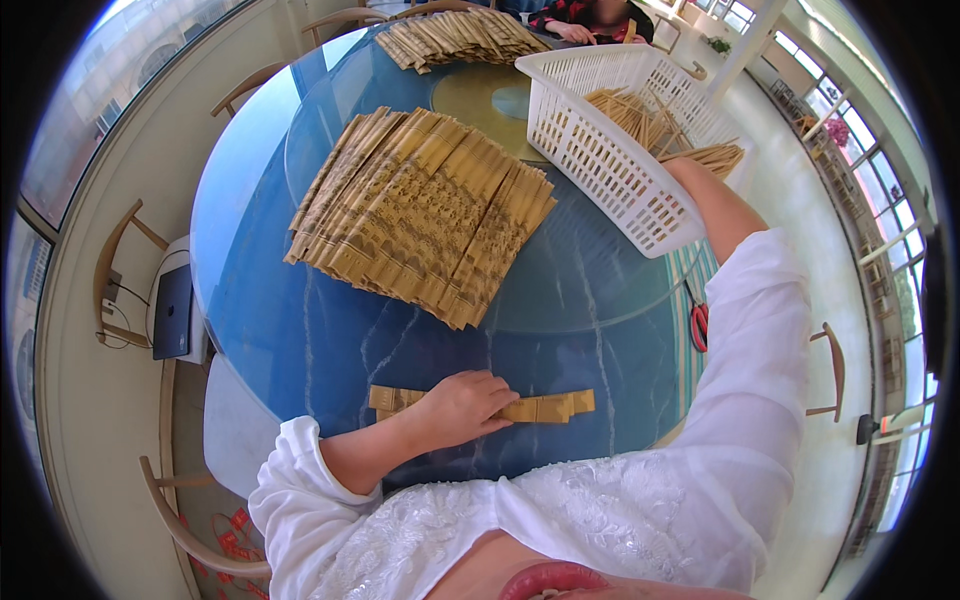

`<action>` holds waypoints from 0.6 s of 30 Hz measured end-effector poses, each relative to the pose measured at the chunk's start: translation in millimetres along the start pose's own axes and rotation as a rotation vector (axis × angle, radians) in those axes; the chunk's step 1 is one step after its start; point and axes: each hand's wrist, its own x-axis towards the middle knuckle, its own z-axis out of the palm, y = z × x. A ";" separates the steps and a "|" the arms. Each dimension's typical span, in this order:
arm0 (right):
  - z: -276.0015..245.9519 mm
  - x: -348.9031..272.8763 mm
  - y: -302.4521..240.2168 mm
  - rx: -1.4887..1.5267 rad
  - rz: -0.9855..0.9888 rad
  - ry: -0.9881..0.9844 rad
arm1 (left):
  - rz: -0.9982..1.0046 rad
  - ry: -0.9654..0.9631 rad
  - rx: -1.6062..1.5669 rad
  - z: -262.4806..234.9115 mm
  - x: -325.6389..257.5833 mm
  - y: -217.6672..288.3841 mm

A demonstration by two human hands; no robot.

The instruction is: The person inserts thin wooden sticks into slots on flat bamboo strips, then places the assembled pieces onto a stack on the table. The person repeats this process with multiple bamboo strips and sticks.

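My left hand (pixel 462 408) lies over a few narrow gold-brown paper sleeves (pixel 550 406) near the table's front edge, its fingers curled down on them. The sleeves overlap and stick out on both sides of the hand. My right arm reaches out to a white slotted plastic basket (pixel 615 170) at the far right. Over its near end, my right hand (pixel 690 175) dips in beside a heap of thin wooden chopsticks (pixel 635 118). Its fingers are hidden by the basket wall and the sticks, so what they hold does not show.
A big fanned stack of patterned gold sleeves (pixel 425 210) covers the middle of the round blue table (pixel 250 320). Another pile (pixel 460 40) lies at the back. Red-handled scissors (pixel 699 325) rest at the right edge. Across the table sits another person (pixel 590 20). Wooden chairs stand around.
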 end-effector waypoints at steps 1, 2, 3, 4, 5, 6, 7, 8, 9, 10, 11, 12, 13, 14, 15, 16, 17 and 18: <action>0.4 0.0 1.5 0.009 -0.002 0.001 | 0.004 0.004 -0.001 -1.3 1.1 1.0; 2.1 0.6 4.4 0.016 -0.002 0.005 | 0.008 0.008 -0.003 -3.6 2.4 3.0; 0.6 0.5 4.9 0.020 -0.007 0.010 | 0.015 0.011 0.000 -4.9 3.7 3.9; 1.1 0.8 5.4 0.023 -0.011 0.011 | 0.017 0.014 0.000 -3.2 3.8 3.4; 1.2 1.0 6.1 0.024 -0.015 0.014 | 0.019 0.017 -0.001 -0.7 3.5 2.6; 0.5 1.5 5.3 0.026 -0.022 0.015 | 0.020 0.019 0.005 -0.1 3.6 1.5; 0.1 2.5 5.7 0.028 -0.028 0.016 | 0.017 0.020 -0.001 -0.8 3.9 1.2; 1.0 3.1 6.2 0.036 -0.031 0.015 | 0.013 0.021 -0.007 -2.0 4.4 1.3; 1.0 3.2 6.0 0.038 -0.034 0.018 | 0.011 0.024 -0.013 -2.6 5.1 1.0; 1.1 3.1 6.7 0.037 -0.036 0.019 | 0.013 0.027 -0.019 -2.7 5.4 0.7; 2.4 3.2 7.2 0.042 -0.039 0.021 | 0.013 0.030 -0.025 -2.8 5.4 0.5; 3.0 3.8 6.4 0.042 -0.040 0.023 | 0.012 0.037 -0.030 -2.7 5.6 0.1; 3.4 4.5 7.0 0.043 -0.044 0.023 | 0.017 0.042 -0.032 -2.5 5.9 -0.3; 4.9 4.3 7.3 0.045 -0.043 0.025 | 0.022 0.048 -0.034 -2.2 6.2 -0.6; 5.7 4.9 7.5 0.046 -0.042 0.026 | 0.024 0.057 -0.035 -1.9 6.0 -1.2; 5.4 4.8 6.9 0.045 -0.043 0.027 | 0.023 0.054 -0.037 -2.4 5.6 -1.4; 8.0 5.8 6.3 0.046 -0.041 0.030 | 0.023 0.052 -0.039 -3.5 5.1 -1.2; 7.1 4.7 6.6 0.046 -0.041 0.026 | 0.022 0.049 -0.041 -4.4 4.7 -1.2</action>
